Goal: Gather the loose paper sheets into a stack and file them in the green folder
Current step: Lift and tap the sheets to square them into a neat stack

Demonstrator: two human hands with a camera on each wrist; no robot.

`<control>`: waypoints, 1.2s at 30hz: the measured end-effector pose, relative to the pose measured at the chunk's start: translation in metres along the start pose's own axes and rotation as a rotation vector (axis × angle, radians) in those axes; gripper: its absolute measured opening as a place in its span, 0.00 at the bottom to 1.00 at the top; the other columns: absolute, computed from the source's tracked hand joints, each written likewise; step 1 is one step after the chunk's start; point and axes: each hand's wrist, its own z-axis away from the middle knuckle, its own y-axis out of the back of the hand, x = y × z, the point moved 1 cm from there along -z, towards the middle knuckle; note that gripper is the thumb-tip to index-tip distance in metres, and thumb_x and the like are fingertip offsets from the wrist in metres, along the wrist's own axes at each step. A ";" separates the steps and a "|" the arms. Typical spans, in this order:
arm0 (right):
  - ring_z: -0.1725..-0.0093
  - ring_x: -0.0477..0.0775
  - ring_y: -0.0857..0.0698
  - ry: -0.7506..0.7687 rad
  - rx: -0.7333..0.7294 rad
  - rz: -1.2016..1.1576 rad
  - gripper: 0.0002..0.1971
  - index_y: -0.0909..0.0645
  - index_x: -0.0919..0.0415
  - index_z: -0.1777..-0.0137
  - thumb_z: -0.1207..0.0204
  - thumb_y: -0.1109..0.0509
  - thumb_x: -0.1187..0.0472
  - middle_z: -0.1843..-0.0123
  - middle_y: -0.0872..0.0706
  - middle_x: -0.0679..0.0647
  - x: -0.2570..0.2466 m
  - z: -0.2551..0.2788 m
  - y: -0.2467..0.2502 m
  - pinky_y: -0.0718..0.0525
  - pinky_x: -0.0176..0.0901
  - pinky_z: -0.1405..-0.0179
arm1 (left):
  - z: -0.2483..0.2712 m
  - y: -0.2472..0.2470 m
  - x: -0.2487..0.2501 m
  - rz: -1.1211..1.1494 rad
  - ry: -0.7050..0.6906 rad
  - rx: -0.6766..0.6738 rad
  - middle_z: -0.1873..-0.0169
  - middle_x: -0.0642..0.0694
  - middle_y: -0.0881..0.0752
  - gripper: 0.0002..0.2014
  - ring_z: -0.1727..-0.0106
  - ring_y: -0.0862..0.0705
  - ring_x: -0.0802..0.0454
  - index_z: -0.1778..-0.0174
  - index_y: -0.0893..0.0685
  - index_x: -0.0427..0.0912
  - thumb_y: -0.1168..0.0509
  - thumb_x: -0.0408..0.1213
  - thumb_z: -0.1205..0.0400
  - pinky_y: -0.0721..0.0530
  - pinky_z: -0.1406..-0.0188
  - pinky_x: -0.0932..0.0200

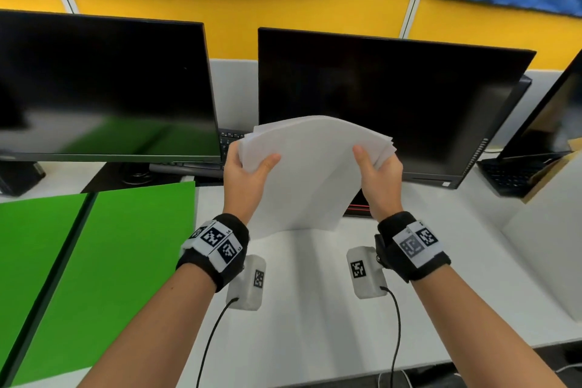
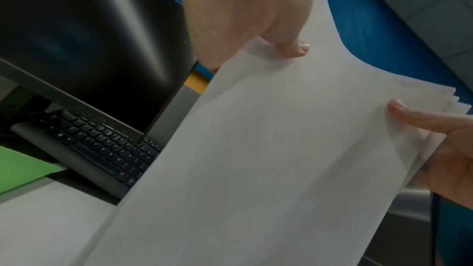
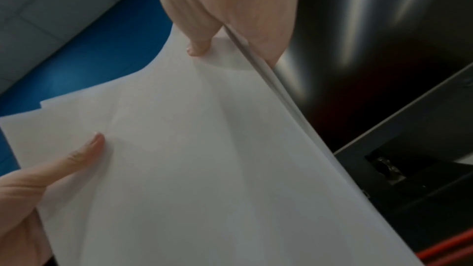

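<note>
A stack of white paper sheets [image 1: 310, 173] stands upright on the white desk, its lower edge touching the desk top. My left hand [image 1: 248, 172] grips the stack's left side, thumb in front and fingers behind. My right hand [image 1: 379, 175] grips the right side the same way. The sheets' upper corners fan out unevenly. The wrist views show the paper [image 2: 268, 149] [image 3: 204, 159] with a thumb pressed on its face. The green folder [image 1: 104, 261] lies open flat on the desk at the left, away from both hands.
Two dark monitors [image 1: 104, 85] [image 1: 378, 98] stand behind the paper, a third [image 1: 554, 110] at the right edge. A black keyboard [image 2: 102, 149] sits under the left monitor. A cardboard box [image 1: 548, 173] and a white divider [image 1: 541, 230] stand at the right.
</note>
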 end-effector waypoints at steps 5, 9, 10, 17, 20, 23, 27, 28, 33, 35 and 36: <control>0.49 0.46 0.14 0.010 -0.035 -0.001 0.18 0.26 0.70 0.34 0.21 0.34 0.62 0.44 0.16 0.57 -0.003 -0.011 -0.001 0.15 0.29 0.58 | -0.005 -0.003 0.008 -0.012 -0.068 0.026 0.53 0.55 0.21 0.19 0.54 0.19 0.59 0.49 0.28 0.52 0.28 0.29 0.26 0.18 0.53 0.65; 0.48 0.46 0.15 0.003 -0.070 -0.010 0.20 0.28 0.69 0.33 0.22 0.32 0.63 0.43 0.17 0.57 -0.002 -0.015 -0.001 0.16 0.28 0.59 | -0.010 -0.006 0.020 -0.059 -0.233 -0.027 0.50 0.57 0.23 0.30 0.46 0.19 0.52 0.39 0.34 0.63 0.28 0.29 0.25 0.18 0.40 0.55; 0.48 0.46 0.15 -0.003 -0.075 -0.016 0.20 0.28 0.68 0.34 0.23 0.30 0.63 0.43 0.17 0.57 -0.003 -0.015 -0.002 0.16 0.27 0.59 | -0.012 -0.006 0.022 -0.093 -0.276 -0.043 0.49 0.57 0.23 0.31 0.42 0.20 0.51 0.37 0.35 0.64 0.29 0.30 0.25 0.20 0.36 0.53; 0.53 0.43 0.16 0.024 -0.097 -0.031 0.19 0.28 0.57 0.45 0.31 0.24 0.67 0.49 0.19 0.52 -0.014 -0.027 -0.006 0.17 0.26 0.64 | -0.024 -0.008 0.023 -0.132 -0.356 -0.024 0.55 0.59 0.20 0.11 0.54 0.21 0.66 0.53 0.25 0.56 0.35 0.33 0.20 0.21 0.48 0.66; 0.52 0.43 0.17 0.043 -0.118 -0.027 0.21 0.29 0.58 0.44 0.32 0.23 0.68 0.50 0.19 0.50 -0.015 -0.029 -0.009 0.16 0.26 0.62 | -0.026 -0.009 0.023 -0.129 -0.363 0.000 0.58 0.58 0.20 0.10 0.58 0.21 0.69 0.57 0.28 0.57 0.38 0.34 0.19 0.22 0.54 0.71; 0.56 0.35 0.16 0.062 -0.158 -0.002 0.20 0.27 0.56 0.48 0.33 0.22 0.69 0.53 0.21 0.46 -0.016 -0.032 -0.010 0.18 0.24 0.64 | -0.029 -0.010 0.022 -0.094 -0.372 -0.013 0.59 0.55 0.22 0.11 0.62 0.21 0.67 0.55 0.30 0.56 0.38 0.33 0.19 0.22 0.60 0.70; 0.62 0.26 0.17 0.075 -0.177 0.006 0.20 0.27 0.51 0.54 0.34 0.22 0.71 0.55 0.20 0.45 -0.015 -0.035 -0.008 0.19 0.23 0.66 | -0.032 -0.014 0.025 -0.113 -0.392 0.035 0.67 0.55 0.27 0.07 0.69 0.24 0.71 0.59 0.28 0.42 0.39 0.28 0.18 0.27 0.66 0.78; 0.60 0.28 0.16 0.075 -0.175 0.000 0.20 0.27 0.50 0.53 0.34 0.22 0.71 0.54 0.20 0.45 -0.013 -0.035 -0.008 0.18 0.24 0.65 | -0.032 -0.015 0.026 -0.124 -0.395 0.058 0.68 0.55 0.28 0.07 0.69 0.25 0.72 0.60 0.28 0.41 0.40 0.27 0.18 0.28 0.65 0.79; 0.51 0.42 0.16 0.069 -0.163 -0.036 0.23 0.27 0.59 0.44 0.35 0.22 0.71 0.50 0.19 0.48 -0.007 -0.036 -0.008 0.16 0.27 0.62 | -0.040 -0.015 0.024 -0.026 -0.311 0.098 0.68 0.52 0.20 0.11 0.63 0.19 0.61 0.63 0.33 0.52 0.43 0.30 0.21 0.24 0.60 0.70; 0.49 0.46 0.16 0.032 -0.160 -0.054 0.24 0.27 0.61 0.42 0.35 0.22 0.71 0.48 0.18 0.51 -0.002 -0.037 -0.007 0.15 0.29 0.61 | -0.041 -0.014 0.024 0.001 -0.308 0.116 0.67 0.50 0.17 0.10 0.60 0.18 0.51 0.60 0.34 0.52 0.45 0.30 0.22 0.23 0.55 0.66; 0.48 0.48 0.15 0.005 -0.163 -0.062 0.24 0.26 0.62 0.41 0.35 0.22 0.70 0.47 0.17 0.52 0.002 -0.038 -0.007 0.14 0.31 0.59 | -0.041 -0.014 0.025 0.004 -0.317 0.114 0.66 0.49 0.17 0.10 0.59 0.18 0.51 0.58 0.34 0.52 0.46 0.30 0.22 0.24 0.54 0.65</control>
